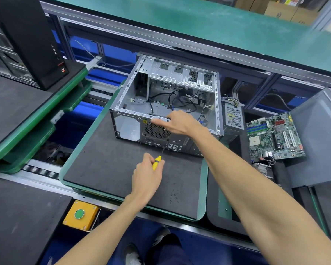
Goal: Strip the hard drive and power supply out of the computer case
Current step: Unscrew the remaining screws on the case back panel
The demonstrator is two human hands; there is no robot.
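An open silver computer case (180, 79) lies on its side on a dark foam pallet (107, 169), its rear panel facing me. Loose black cables (180, 100) lie inside; the power supply bay at the rear left looks hollow. My right hand (178, 123) grips the case's near top edge above the fan grille (156, 131). My left hand (147, 175) holds a yellow-handled screwdriver (157, 162), its shaft pointing up at the rear panel. A grey power supply (233, 119) with coloured wires stands just right of the case.
A green motherboard (275, 138) lies to the right beside a grey side panel (317, 138). A black tower case (27, 39) stands on a pallet at the left. A yellow box with a green button (80, 214) sits at the near edge. A green shelf runs overhead.
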